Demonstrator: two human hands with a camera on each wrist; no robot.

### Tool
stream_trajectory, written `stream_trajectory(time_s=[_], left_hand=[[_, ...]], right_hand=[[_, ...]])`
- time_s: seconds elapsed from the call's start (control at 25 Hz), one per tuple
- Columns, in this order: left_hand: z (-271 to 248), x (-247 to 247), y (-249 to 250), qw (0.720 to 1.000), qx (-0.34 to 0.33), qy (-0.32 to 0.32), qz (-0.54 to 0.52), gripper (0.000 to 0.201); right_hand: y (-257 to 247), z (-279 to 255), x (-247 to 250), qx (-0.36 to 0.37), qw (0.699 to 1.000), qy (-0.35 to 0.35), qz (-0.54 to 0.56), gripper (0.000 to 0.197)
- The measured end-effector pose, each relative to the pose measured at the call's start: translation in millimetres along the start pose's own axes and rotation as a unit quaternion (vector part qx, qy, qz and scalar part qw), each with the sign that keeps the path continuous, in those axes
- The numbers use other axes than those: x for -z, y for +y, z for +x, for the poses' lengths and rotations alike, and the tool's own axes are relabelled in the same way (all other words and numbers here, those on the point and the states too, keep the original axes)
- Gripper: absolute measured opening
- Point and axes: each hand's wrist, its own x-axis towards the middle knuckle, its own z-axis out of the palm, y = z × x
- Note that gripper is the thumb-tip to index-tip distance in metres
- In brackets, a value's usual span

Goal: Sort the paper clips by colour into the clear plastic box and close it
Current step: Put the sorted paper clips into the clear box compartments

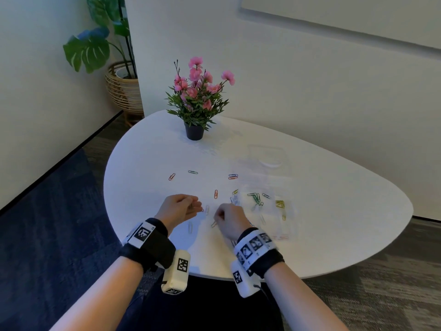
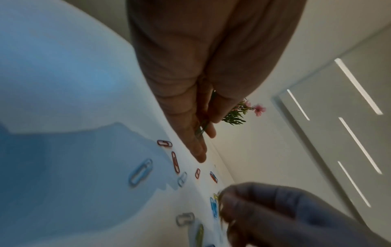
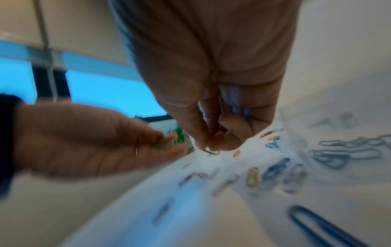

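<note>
Table: white table (image 1: 310,211), scattered paper clips (image 1: 216,194).
Left hand (image 1: 181,209): cupped, clips (image 2: 200,131) inside, wrist view only.
Right hand (image 1: 230,219): pinches green clip (image 3: 211,151).

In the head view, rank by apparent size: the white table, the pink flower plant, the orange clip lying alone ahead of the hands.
1. White table
2. Pink flower plant
3. Orange clip, by far the smallest

Tabletop (image 1: 148,151) smooth white, matt with soft sheen. Paper clips (image 1: 216,194) thin wire, coloured coating, slightly glossy. Clear plastic box (image 1: 269,206) transparent, glossy, nearly invisible against the white. Flower pot (image 1: 195,133) dark matt, likely plastic. Basket (image 1: 124,91) woven cane, rough. Wrist straps (image 1: 152,244) black cloth, matt. Floor (image 1: 47,199) dark carpet, textured.
</note>
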Motion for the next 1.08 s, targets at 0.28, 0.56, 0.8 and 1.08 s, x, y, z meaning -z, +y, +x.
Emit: stream_trajectory(time_s=[0.28, 0.56, 0.8, 1.08], left_hand=[[-9, 2, -2, 0.981, 0.092, -0.045, -0.165, 0.031], [-17, -8, -4, 0.981, 0.089, -0.098, -0.142, 0.026], [-21, -15, -7, 0.976, 0.087, -0.123, -0.158, 0.024], [-27, -25, -9, 0.976, 0.098, -0.15, -0.123, 0.03]], right_hand=[[14, -15, 47, -0.053, 0.899, 0.068, 0.43, 0.006], [39, -37, 41, -0.104, 0.84, 0.037, 0.531, 0.014], [74, -46, 66, -0.157, 0.868, 0.136, 0.451, 0.022], [131, -31, 95, -0.208, 0.926, 0.226, 0.218, 0.021]])
